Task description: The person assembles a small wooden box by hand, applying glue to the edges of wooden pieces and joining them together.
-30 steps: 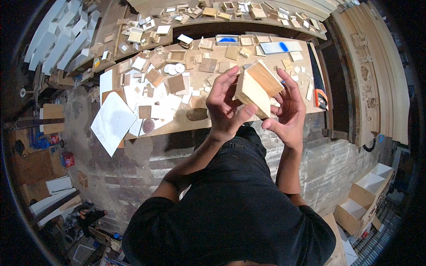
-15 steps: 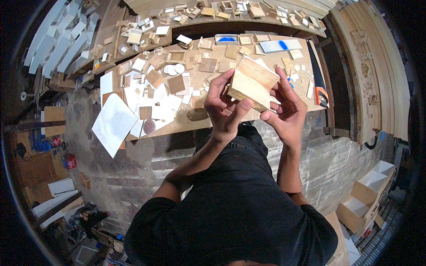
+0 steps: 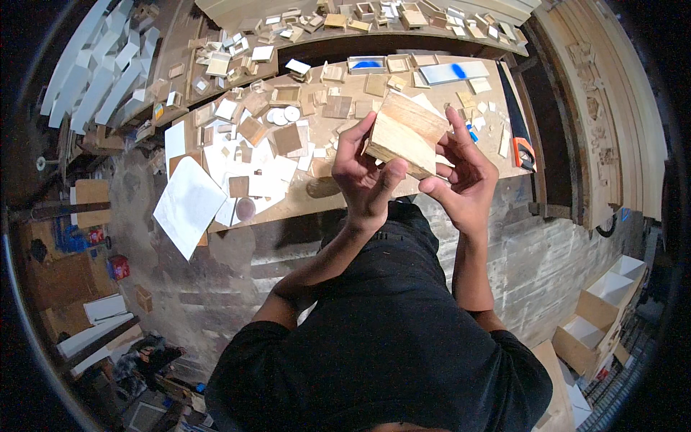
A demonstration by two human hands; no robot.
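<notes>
Between my hands, raised above the front of the workbench [image 3: 288, 205], is a small piece made of pale wooden boards [image 3: 409, 126] joined at an angle. My left hand [image 3: 366, 173] grips its left side, the thumb at the lower edge and the fingers behind. On the right side, the fingers and thumb of my right hand [image 3: 464, 173] close round the wood; some fingertips are hidden behind it. Small wooden squares [image 3: 337, 106] and white round discs [image 3: 283, 114] lie on the bench beyond my left hand.
A handsaw with an orange handle [image 3: 524, 154] lies along the bench's right edge. White sheets [image 3: 188, 207] overhang the front left corner. Many small wooden boxes [image 3: 366, 11] fill the shelf behind. Long boards [image 3: 622, 108] stand at the right; open boxes [image 3: 586, 331] sit on the floor.
The wooden piece has tilted and shifted very slightly to the left in my hands. Both hands keep their hold, and the whole view has moved a little.
</notes>
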